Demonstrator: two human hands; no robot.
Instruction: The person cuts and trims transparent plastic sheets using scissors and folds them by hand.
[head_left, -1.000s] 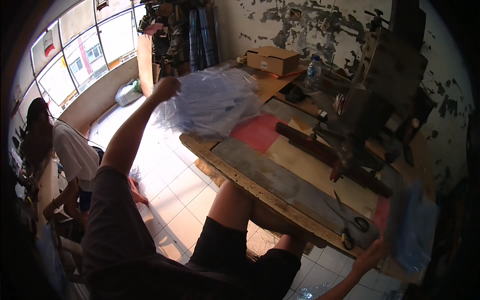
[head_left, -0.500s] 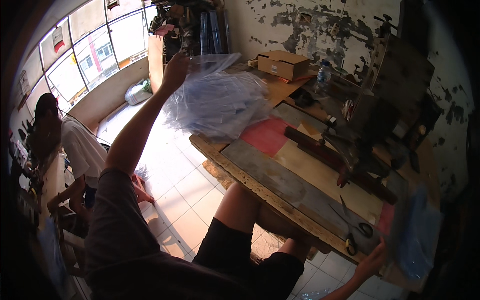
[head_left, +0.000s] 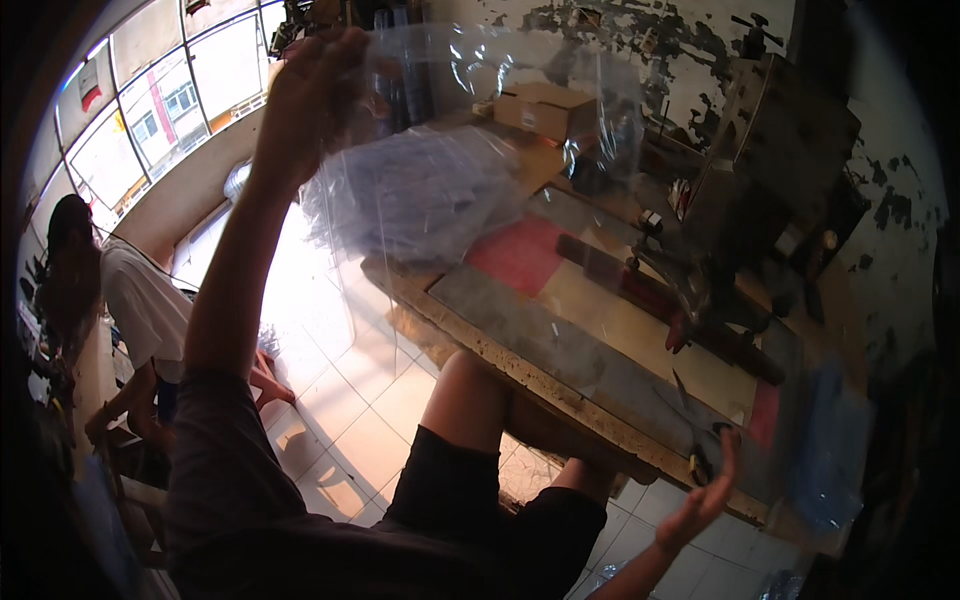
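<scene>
Beside a whitish wall with dark peeling patches point(head_left: 690, 45), sits at a worn brown wooden worktable point(head_left: 570, 405). Holds a large clear plastic sheet point(head_left: 608, 130) aloft by its left side, pinching it in the blurred left hand point(head_left: 325, 85), before a heap of translucent bluish plastic sheets point(head_left: 425, 190). Extends the right hand point(head_left: 700, 502), with straight, slightly parted fingers, close to metal scissors with black-and-yellow handles point(head_left: 702, 464); cannot tell whether touching.

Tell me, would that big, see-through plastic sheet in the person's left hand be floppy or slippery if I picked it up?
The see-through plastic sheet is probably floppy, since it curves away from the left hand. It's likely light: that one raised hand seems to hold it up. Its shiny surface suggests it might feel slippery.
</scene>
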